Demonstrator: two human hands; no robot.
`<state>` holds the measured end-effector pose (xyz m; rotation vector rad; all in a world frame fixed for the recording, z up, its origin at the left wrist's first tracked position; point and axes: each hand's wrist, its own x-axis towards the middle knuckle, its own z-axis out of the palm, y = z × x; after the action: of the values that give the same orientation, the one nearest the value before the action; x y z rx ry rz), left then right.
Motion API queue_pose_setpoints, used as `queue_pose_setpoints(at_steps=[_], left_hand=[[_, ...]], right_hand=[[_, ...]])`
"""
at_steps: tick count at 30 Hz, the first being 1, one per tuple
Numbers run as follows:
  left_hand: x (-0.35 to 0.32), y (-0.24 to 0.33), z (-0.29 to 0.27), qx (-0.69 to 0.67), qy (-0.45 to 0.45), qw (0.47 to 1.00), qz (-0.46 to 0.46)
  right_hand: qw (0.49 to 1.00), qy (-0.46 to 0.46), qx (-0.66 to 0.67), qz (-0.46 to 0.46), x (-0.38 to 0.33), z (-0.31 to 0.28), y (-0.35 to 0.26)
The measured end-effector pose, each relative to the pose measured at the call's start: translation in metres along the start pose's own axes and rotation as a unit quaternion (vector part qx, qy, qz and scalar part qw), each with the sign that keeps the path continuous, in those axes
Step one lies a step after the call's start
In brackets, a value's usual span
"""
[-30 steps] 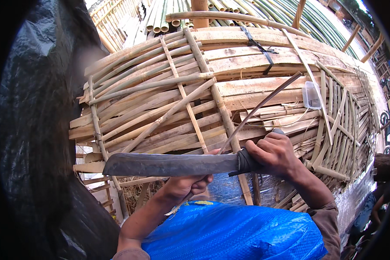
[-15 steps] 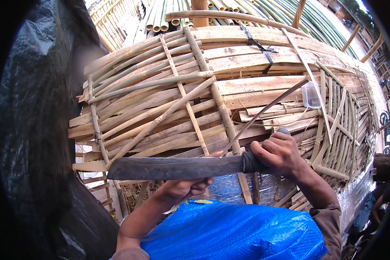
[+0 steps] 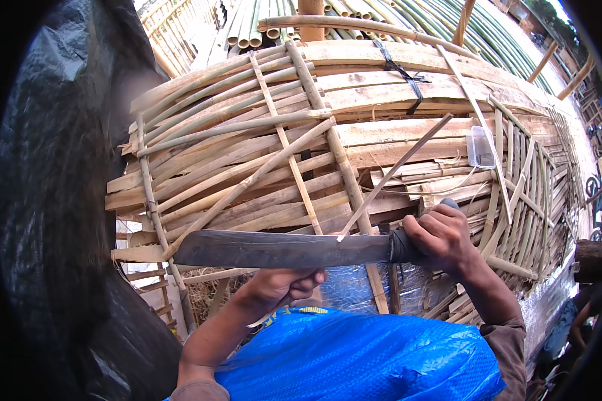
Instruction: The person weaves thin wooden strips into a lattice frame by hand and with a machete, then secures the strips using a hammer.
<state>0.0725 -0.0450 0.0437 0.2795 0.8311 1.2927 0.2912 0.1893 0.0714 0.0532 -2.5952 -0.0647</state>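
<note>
My right hand [image 3: 438,237] is wrapped round the dark-bound handle of a machete [image 3: 281,250]. Its broad dark blade lies nearly level across my view, pointing left. Below the blade, my left hand [image 3: 289,286] is closed with fingers curled; the blade covers its upper part, and whatever it grips is hidden. A thin wooden strip [image 3: 398,175] slants up to the right from the blade's upper edge, its pale lower end visible there. Whether my left hand touches this strip I cannot tell.
Split bamboo slats and lattice panels [image 3: 247,147] are stacked ahead. A clear plastic container [image 3: 480,147] sits on them at right. Blue sheeting [image 3: 361,354] covers my lap; black plastic [image 3: 60,200] hangs at left. Green poles [image 3: 254,23] lie far back; another person [image 3: 568,327] shows at lower right.
The machete and my right hand have moved slightly up and to the right. The strip's upper end has shifted left and the strip now looks paler.
</note>
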Motion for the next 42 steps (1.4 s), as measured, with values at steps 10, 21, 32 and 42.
queue_pose_setpoints(at_steps=[10,21,32,42], left_hand=[[0.002,0.010,0.001,0.006,-0.035,0.999,0.008],[0.003,0.015,-0.002,0.015,-0.028,0.999,0.031],[0.006,0.014,-0.011,0.010,-0.012,0.998,0.054],[0.005,0.021,-0.012,0.050,0.027,0.997,0.048]], right_hand=[[0.998,-0.027,0.004,0.064,-0.012,-0.011,0.013],[0.993,-0.039,-0.025,0.111,-0.019,-0.016,0.038],[0.987,-0.003,-0.060,0.149,-0.030,-0.007,0.075],[0.890,0.037,0.007,0.455,-0.061,-0.016,0.145]])
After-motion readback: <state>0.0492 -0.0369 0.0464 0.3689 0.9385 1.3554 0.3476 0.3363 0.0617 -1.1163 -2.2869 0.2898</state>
